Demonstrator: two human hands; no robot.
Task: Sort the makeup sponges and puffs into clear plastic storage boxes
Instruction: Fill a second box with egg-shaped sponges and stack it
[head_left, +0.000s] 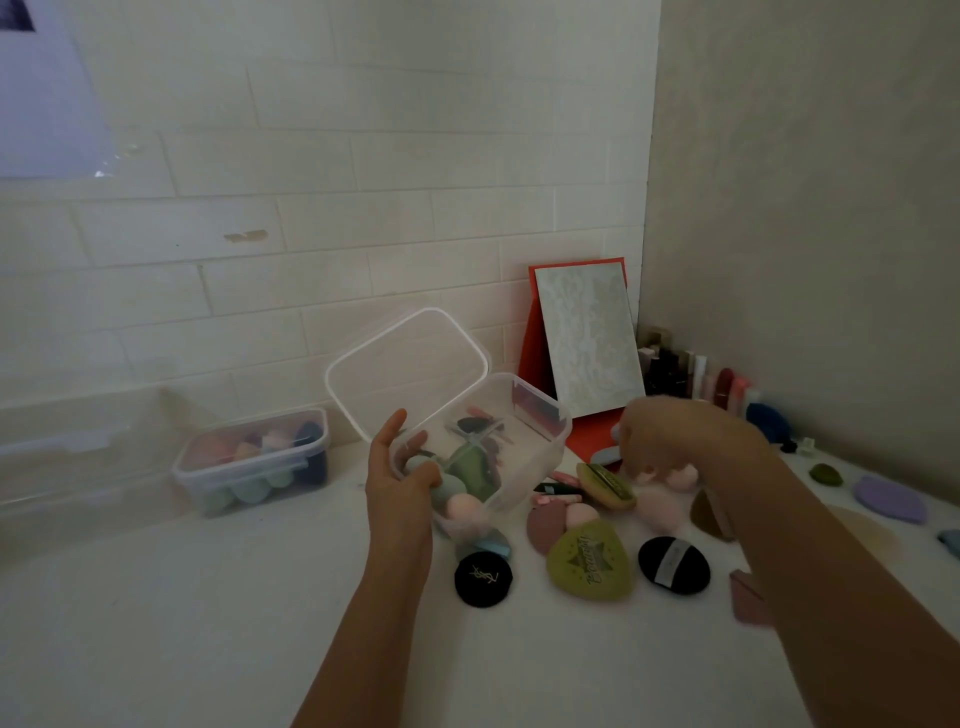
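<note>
Your left hand (397, 467) grips the open box (537, 449) by its near-left wall, tilting it toward the pile. Your right hand (670, 431) is blurred and curls down over a pink sponge (683, 475) right of the box. I cannot tell if it's pinched. You're mid-pick: next, carry it left into the box.

— Where does your camera look from?
— From your head: one wide-angle view, facing forward and down into the counter (156, 623) corner, near your left hand (400, 478) and right hand (670, 431).
</note>
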